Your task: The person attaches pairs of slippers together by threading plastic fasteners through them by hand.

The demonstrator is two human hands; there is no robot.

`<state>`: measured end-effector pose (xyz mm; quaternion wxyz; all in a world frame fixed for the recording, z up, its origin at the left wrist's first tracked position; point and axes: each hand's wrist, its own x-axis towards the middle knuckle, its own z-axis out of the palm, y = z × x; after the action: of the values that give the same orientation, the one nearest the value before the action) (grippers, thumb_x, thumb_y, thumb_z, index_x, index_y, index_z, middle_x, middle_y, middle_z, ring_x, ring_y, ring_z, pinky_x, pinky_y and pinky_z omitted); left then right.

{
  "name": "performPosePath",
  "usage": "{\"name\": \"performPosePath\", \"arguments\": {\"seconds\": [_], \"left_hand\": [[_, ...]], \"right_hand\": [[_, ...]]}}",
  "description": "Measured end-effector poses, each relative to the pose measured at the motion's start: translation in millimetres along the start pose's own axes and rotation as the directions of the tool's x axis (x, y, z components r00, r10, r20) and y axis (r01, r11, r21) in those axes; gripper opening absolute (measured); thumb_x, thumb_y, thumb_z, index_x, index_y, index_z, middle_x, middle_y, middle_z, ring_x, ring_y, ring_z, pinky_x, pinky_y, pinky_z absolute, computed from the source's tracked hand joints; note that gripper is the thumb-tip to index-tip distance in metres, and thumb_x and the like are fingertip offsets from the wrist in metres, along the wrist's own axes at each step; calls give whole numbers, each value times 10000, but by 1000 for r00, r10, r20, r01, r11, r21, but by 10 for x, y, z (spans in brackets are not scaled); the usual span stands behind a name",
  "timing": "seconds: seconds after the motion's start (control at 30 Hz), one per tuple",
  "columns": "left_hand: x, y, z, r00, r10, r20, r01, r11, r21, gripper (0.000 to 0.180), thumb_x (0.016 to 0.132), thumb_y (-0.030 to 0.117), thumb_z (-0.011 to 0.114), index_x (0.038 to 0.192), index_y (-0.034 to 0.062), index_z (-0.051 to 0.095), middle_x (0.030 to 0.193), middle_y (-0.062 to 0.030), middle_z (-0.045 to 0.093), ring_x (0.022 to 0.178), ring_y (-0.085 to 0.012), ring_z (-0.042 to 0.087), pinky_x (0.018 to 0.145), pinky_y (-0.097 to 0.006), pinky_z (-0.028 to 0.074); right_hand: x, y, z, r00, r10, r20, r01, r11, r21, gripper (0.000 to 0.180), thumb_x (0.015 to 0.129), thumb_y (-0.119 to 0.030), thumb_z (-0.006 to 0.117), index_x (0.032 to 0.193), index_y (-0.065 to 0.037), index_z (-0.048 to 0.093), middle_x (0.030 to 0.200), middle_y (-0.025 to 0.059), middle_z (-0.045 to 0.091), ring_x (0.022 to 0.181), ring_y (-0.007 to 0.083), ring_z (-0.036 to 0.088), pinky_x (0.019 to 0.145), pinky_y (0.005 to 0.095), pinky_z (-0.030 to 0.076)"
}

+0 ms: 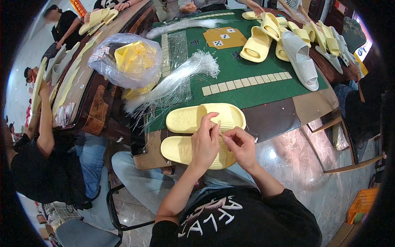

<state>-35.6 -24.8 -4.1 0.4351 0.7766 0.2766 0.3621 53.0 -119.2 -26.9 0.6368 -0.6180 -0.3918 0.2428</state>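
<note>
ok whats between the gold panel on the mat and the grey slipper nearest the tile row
Yellow slippers lie between them, on the green mat, in the head view.

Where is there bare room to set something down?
Bare: the dark table edge right of the nearest yellow slippers, and the green mat between the nearer white strands and nearest grey slipper. Crowded: back right, under a slipper heap; left, with strands and a plastic bag.

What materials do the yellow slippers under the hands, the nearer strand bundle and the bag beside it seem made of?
Yellow slippers: probably moulded foam or soft plastic, matte, with fine ridges. Strand bundle: likely plastic, glossy, with bright glints. Bag: apparently shiny plastic film, see-through and crinkled.
</note>
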Motion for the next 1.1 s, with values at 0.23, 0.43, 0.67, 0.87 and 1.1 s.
{"name": "performPosePath", "arguments": {"seconds": [0.23, 0.43, 0.67, 0.87, 1.1], "left_hand": [[-30, 11, 9, 996, 83, -22, -80, 991, 109, 280, 869, 21, 534, 1142, 59, 483, 666, -99, 543, 589, -226, 550, 553, -336, 424], [-33, 14, 9, 997, 70, -24, -67, 991, 116, 273, 865, 48, 546, 1133, 75, 497, 694, -126, 566, 614, -279, 581, 552, -380, 432], [-35, -8, 23, 994, 94, -49, -87, 987, 136, 228, 877, 28, 536, 1103, 41, 514, 650, -90, 552, 559, -183, 543, 529, -310, 423], [-32, 10, 11, 998, 45, -35, -41, 994, 106, 240, 865, 38, 548, 1100, 66, 513, 676, -121, 553, 590, -267, 569, 535, -365, 428], [-34, 12, 13, 998, 37, -46, -33, 996, 86, 232, 864, 37, 550, 1092, 64, 517, 683, -122, 562, 598, -266, 578, 532, -366, 430]], "right_hand": [[0, -13, 30, 999, 46, -27, -45, 999, 22, 90, 817, -60, 640, 818, 24, 609, 687, 29, 587, 587, 64, 519, 536, 216, 427], [-8, 41, 44, 997, 62, -35, -59, 995, 75, 98, 826, -65, 636, 806, 25, 603, 660, 17, 578, 566, 51, 518, 514, 210, 427], [-13, 16, 60, 996, 72, -52, -65, 990, 123, 89, 832, -56, 623, 812, 27, 596, 661, 16, 582, 560, 46, 523, 502, 208, 430], [-10, 35, 75, 996, 68, -60, -61, 991, 120, 82, 829, -52, 621, 814, 26, 597, 662, 17, 585, 569, 44, 525, 512, 209, 435], [2, 31, 83, 995, 66, -69, -58, 992, 111, 84, 831, -50, 617, 818, 30, 596, 679, 18, 592, 581, 46, 529, 524, 206, 441]]}}
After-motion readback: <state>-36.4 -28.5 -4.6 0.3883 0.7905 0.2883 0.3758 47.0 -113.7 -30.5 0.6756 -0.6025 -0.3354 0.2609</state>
